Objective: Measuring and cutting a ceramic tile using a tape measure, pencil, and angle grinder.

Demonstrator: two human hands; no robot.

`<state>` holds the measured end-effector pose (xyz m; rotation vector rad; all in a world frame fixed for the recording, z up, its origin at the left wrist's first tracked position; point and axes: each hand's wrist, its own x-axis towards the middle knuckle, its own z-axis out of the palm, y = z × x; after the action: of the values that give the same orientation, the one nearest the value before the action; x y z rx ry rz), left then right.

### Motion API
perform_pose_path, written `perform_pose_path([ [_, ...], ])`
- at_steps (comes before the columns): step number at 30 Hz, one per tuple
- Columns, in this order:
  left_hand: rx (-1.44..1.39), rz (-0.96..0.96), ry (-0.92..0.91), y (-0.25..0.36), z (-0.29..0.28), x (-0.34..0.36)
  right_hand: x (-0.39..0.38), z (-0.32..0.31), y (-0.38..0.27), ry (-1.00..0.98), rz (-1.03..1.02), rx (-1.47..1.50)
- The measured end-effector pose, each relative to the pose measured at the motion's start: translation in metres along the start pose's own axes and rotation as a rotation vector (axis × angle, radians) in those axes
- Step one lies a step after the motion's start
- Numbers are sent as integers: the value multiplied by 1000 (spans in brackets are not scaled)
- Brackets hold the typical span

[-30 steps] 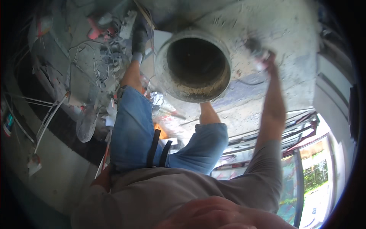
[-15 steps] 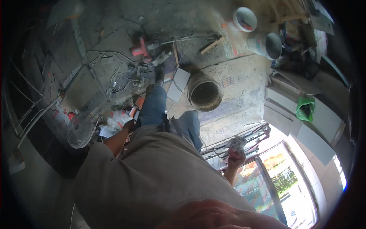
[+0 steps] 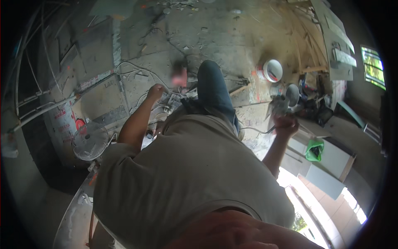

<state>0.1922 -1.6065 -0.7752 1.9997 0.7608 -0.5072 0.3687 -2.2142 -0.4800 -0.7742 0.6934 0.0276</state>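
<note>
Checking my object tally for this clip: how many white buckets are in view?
2: one white bucket in the upper right, a second bucket just below it, beyond the right hand. Others may be hidden.

The room is dim and hazy, the floor dull grey-green. Strong daylight bleaches the opening beyond the floor's near right edge; a small window past its far right corner glows. The right hand, its grey tool and a red object are blurred. Fisheye distortion bends the outer edges, which darken to black.
</note>
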Motion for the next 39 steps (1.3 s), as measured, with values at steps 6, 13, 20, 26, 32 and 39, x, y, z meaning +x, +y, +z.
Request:
perform_pose_path([
  [6,-258,87,292,-13,-51,79,63,261,-31,-242,-296,-343],
  [13,761,137,329,-105,-25,12,216,464,55,-713,-928,-840],
  [20,234,-333,-86,-61,-117,45,286,634,195,-617,226,-565],
  [26,416,-80,435,51,-259,173,291,673,351,-209,522,-339],
  [32,233,-12,291,-9,-329,230,304,686,413,-82,381,-421],
  [39,278,147,112,6,-496,407,250,752,489,260,45,-329],
])
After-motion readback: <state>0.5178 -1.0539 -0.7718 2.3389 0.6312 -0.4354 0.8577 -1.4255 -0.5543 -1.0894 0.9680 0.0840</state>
